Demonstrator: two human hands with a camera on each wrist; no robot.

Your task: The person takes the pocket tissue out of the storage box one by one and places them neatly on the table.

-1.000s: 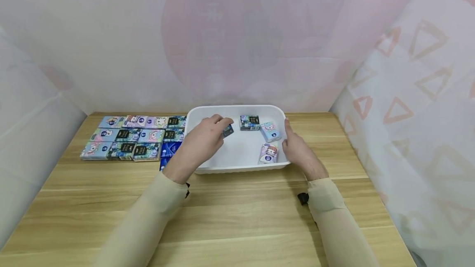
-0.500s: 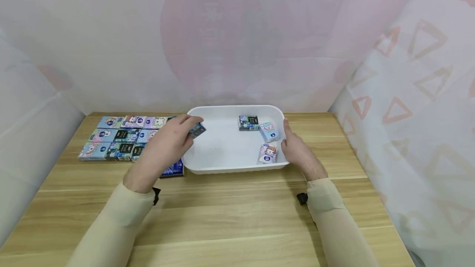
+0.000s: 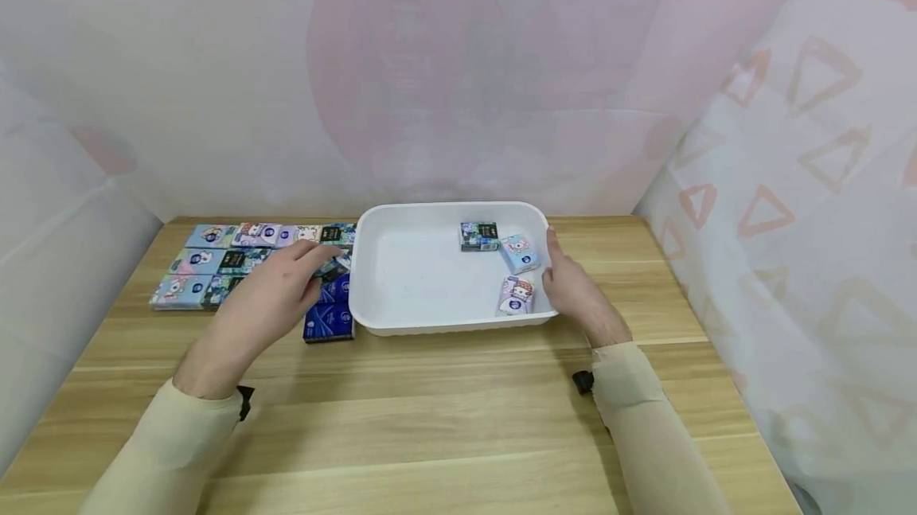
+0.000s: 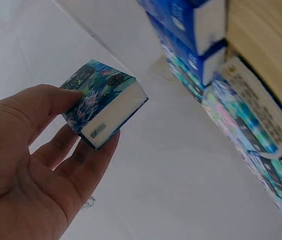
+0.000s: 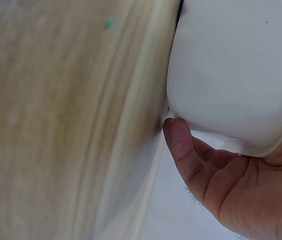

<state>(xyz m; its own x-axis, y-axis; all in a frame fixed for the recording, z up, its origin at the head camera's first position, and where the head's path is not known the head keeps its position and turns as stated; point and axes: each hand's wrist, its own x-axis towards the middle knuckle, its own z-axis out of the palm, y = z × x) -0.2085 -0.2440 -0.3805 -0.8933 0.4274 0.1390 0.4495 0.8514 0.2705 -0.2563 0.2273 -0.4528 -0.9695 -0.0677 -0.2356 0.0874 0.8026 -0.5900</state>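
Note:
My left hand (image 3: 268, 300) pinches a small pocket tissue pack (image 4: 100, 107) with a dark blue-green floral print, thumb on top and fingers beneath. It hovers over the right end of the rows of tissue packs, just left of a white plastic tray (image 3: 415, 284). At the tray's right side, my right hand (image 3: 576, 288) holds the rim; in the right wrist view its fingers lie against the tray's outer wall (image 5: 231, 75). Inside the tray are a dark floral pack (image 3: 478, 236), a light blue pack (image 3: 519, 253) and a lilac pack (image 3: 516, 295).
Rows of tissue packs (image 3: 197, 262) lie side by side on the left of the wooden table (image 3: 458, 419), partly hidden by my left hand. Deep blue packs (image 3: 329, 322) sit at the tray's left edge. Printed cloth walls (image 3: 236, 101) stand behind and at both sides.
My left hand has carried the floral tissue pack leftward out of the tray, over the tray's left rim, to the rows of packs. The right hand stays on the tray.

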